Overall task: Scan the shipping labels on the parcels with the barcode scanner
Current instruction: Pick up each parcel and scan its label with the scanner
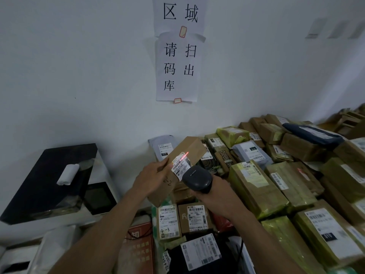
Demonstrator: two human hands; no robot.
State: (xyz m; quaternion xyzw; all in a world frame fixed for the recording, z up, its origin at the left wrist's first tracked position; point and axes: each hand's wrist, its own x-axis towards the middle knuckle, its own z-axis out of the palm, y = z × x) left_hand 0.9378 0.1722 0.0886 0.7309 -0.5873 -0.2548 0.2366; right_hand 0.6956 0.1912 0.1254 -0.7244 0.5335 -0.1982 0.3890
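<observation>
The left hand (152, 175) holds in its grip a tilted cardboard parcel (190, 148), raised above the left edge of the parcel pile (276, 175) — a red scan line (185, 154) crosses its shipping label (180, 166). Just right of the label, the right hand (215, 196) wraps its grip round the barcode scanner (197, 176), whose head sits close against the parcel.

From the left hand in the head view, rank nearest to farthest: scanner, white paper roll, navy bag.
1. scanner, just right of the left hand.
2. white paper roll, left, on the black case.
3. navy bag, far right, at the back.
</observation>
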